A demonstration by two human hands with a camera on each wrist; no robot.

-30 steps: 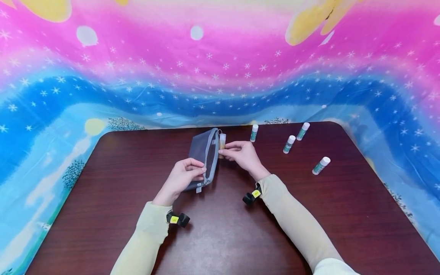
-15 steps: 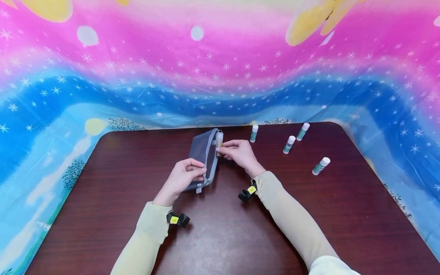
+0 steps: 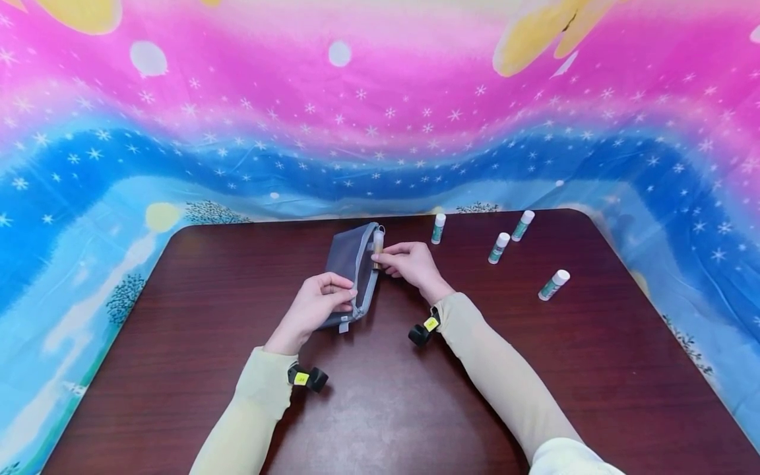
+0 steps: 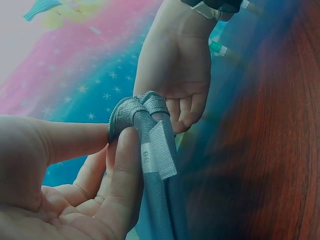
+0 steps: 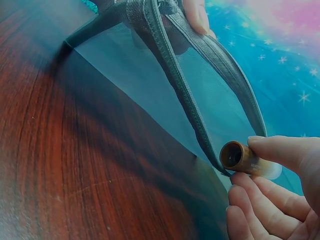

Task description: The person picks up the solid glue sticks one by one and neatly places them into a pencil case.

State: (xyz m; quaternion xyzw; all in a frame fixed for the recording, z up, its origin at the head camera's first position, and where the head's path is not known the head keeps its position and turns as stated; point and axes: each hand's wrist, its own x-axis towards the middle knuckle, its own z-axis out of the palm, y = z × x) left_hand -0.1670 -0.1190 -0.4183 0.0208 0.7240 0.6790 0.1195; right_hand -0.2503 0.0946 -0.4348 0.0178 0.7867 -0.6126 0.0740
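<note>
A grey mesh zipper pouch [image 3: 350, 260] stands propped on the table with its zippered mouth spread, facing right. My left hand [image 3: 311, 307] pinches the zipper edge near its closer end, thumb against fingers, as the left wrist view also shows by the fabric tab [image 4: 162, 150]. My right hand [image 3: 412, 264] holds a small amber tube [image 3: 377, 254] with a clear cap between thumb and fingers, right at the pouch's mouth. In the right wrist view the tube's [image 5: 245, 159] hollow brown end points toward the opening, beside the zipper edge. The pouch's inside is partly visible through the mesh.
Several white-capped sticks with green labels stand on the right of the dark wooden table [image 3: 380, 409], among them a near one [image 3: 554, 285] and a far-left one [image 3: 438, 229]. A patterned pink and blue cloth [image 3: 380, 132] hangs behind the table.
My right hand has shifted slightly left, bringing the amber tube from beside the pouch to its mouth. The left hand and pouch have stayed about where they were.
</note>
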